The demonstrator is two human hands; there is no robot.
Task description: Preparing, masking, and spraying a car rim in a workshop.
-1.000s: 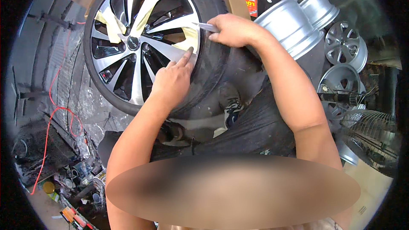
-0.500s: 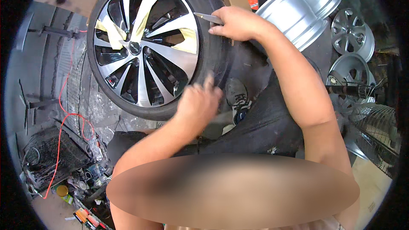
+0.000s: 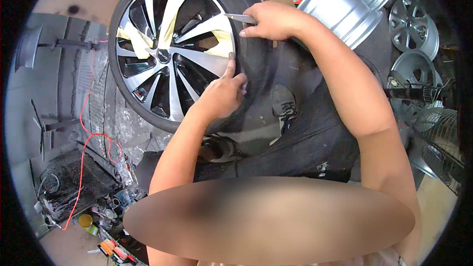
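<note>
Over the wheel point(image 3: 164, 56) edge, your right hand point(image 3: 273, 21) clamps a blade point(image 3: 239, 18); left hand point(image 3: 221, 96) has thumb, index apart. Silver rims point(image 3: 340, 12) crowd rightward.

A grey floor point(image 3: 132, 124), mottled with pale marks, bears a scatter of gear: bare silver rims point(image 3: 340, 12) sit at upper right near spoked wheels point(image 3: 408, 24), an orange-red cord point(image 3: 102, 134) snakes down the left, and small containers point(image 3: 85, 220) crowd lower left. A shoe point(image 3: 284, 104) rests beside a tyred wheel point(image 3: 180, 60), its underside hidden.
</note>
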